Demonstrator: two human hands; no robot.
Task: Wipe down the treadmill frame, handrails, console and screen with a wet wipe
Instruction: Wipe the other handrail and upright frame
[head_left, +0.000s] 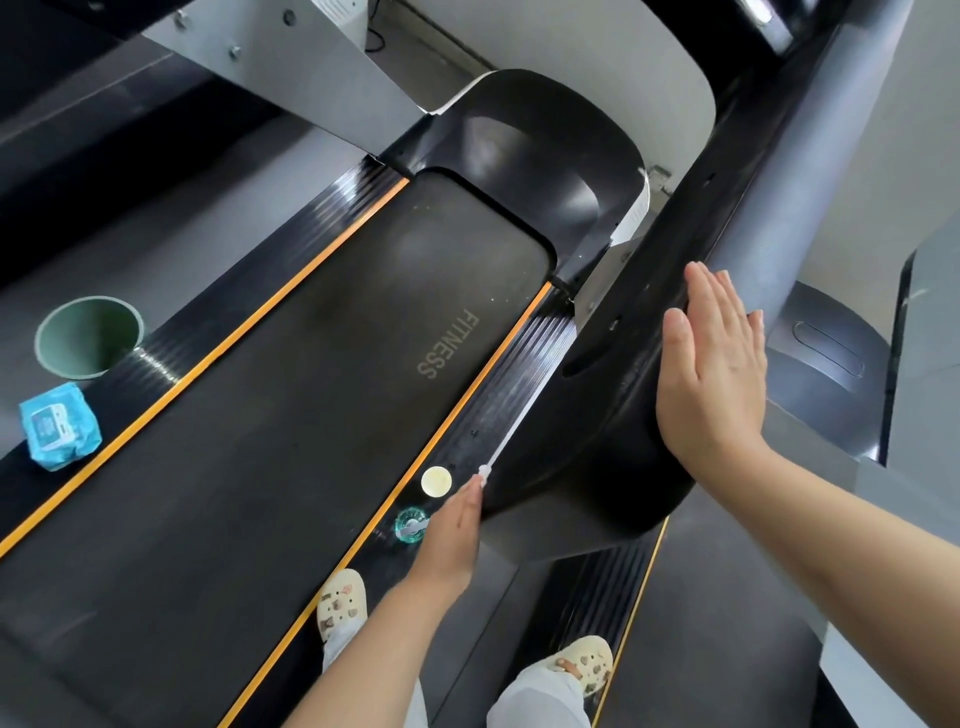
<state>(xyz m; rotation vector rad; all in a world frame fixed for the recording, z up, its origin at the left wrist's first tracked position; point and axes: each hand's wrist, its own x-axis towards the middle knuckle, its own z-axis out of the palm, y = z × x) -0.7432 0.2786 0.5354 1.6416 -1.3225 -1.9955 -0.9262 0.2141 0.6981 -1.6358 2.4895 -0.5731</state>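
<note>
Flanking black console (618, 374), both hands (711, 364).

The belt (291, 395) runs down the middle, with a side rail (498, 395) on its right. A bottle (411, 525) and a cap (435, 481) sit on that rail, the cap behind the bottle. Far left, a bin (88, 335) stands behind a pack of wipes (60, 426). The console (613, 374) is to the right, between the left hand (452, 540) and the right hand (711, 364). Two shoes (342, 603) are at the bottom.
</note>
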